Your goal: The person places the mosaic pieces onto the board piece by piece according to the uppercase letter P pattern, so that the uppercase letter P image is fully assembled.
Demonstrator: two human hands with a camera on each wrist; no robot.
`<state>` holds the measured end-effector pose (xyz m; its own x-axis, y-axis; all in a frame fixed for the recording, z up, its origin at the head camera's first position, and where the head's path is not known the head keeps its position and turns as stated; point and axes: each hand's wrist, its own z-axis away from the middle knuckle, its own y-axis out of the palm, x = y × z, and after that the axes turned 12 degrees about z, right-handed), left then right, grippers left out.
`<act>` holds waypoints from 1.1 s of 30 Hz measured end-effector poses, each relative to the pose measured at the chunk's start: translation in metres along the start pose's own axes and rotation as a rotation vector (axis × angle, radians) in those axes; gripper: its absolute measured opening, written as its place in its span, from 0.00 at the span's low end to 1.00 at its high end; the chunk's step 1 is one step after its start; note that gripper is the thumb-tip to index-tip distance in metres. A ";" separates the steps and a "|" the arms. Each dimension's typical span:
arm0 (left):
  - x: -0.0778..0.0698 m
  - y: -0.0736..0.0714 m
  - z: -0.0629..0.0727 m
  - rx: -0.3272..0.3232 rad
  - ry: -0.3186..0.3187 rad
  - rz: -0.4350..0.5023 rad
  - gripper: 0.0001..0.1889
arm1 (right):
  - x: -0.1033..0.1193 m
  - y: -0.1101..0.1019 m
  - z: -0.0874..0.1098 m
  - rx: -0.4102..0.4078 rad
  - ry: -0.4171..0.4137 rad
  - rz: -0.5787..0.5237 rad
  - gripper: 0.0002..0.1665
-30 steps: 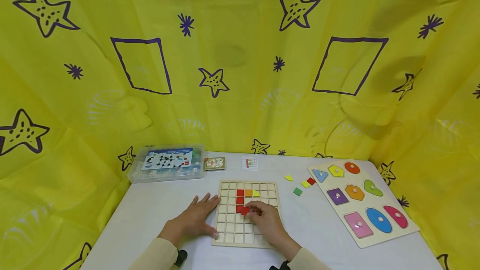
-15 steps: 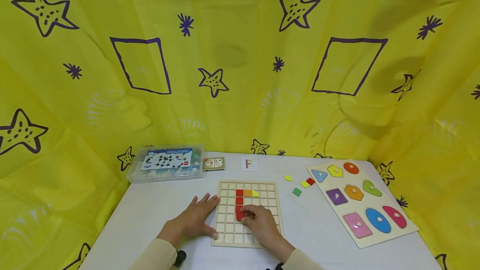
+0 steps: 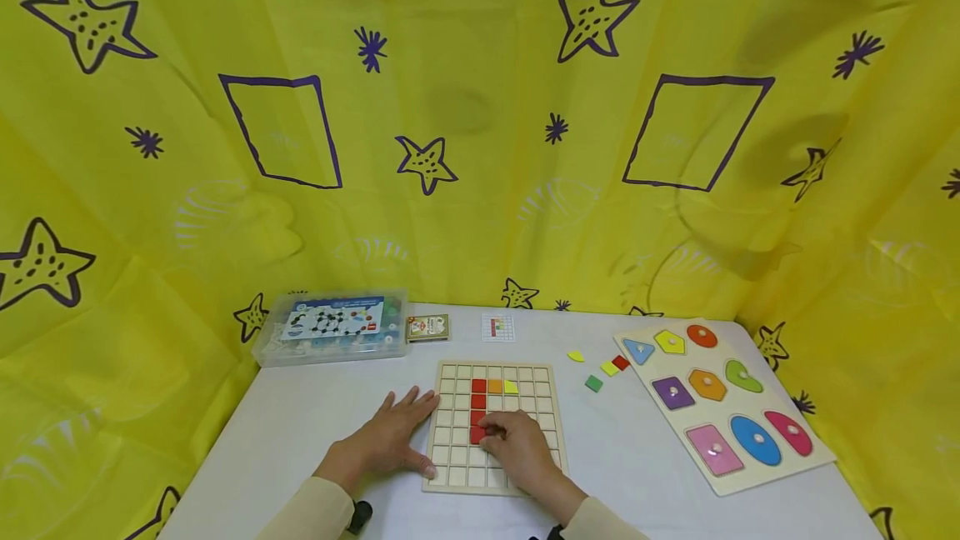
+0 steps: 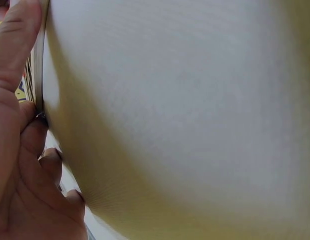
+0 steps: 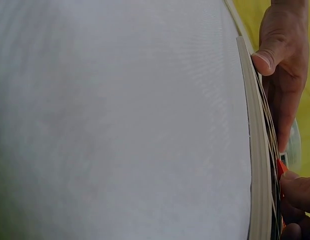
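Observation:
A wooden grid board [image 3: 457, 477] lies on the table in the head view. My left hand [image 3: 390, 437] rests at its left edge with fingers spread, the thumb at the lower left corner. With thumb and fingertips my right hand [image 3: 519, 444] pinches a red square tile [image 3: 477, 435] at the bottom of a column of red tiles [image 3: 478, 401]. That tile shows as a tilted red corner [image 5: 281, 167] beside the thumb in the right wrist view. An orange tile [image 3: 495, 387] and a yellow tile [image 3: 511, 387] sit right of the column's top.
Behind the board lies a small pattern card [image 3: 497, 327]. Loose tiles, including a green one [image 3: 594, 383], lie to the right, near a knobbed shape puzzle [image 3: 720, 407]. A clear plastic case [image 3: 330, 348] and a small box [image 3: 428, 327] stand at the back left.
My right hand has shifted slightly left and down with the red tile, which went from overlapping the column's right side to lining up at its bottom. The left hand has stayed put.

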<state>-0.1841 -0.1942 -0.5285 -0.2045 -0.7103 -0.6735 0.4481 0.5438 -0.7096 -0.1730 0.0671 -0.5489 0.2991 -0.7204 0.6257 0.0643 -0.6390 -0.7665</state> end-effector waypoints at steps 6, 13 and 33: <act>0.000 0.000 0.000 -0.004 0.010 -0.013 0.62 | 0.002 -0.002 0.000 0.003 -0.017 0.016 0.10; 0.000 0.001 0.000 -0.004 0.003 -0.006 0.61 | 0.002 -0.002 0.000 -0.003 -0.032 0.065 0.11; 0.001 0.000 -0.001 -0.012 0.018 -0.017 0.62 | -0.001 -0.001 0.000 -0.006 0.061 -0.095 0.14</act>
<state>-0.1853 -0.1942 -0.5292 -0.2281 -0.7114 -0.6647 0.4337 0.5370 -0.7235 -0.1733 0.0689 -0.5490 0.2335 -0.6714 0.7034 0.0840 -0.7067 -0.7025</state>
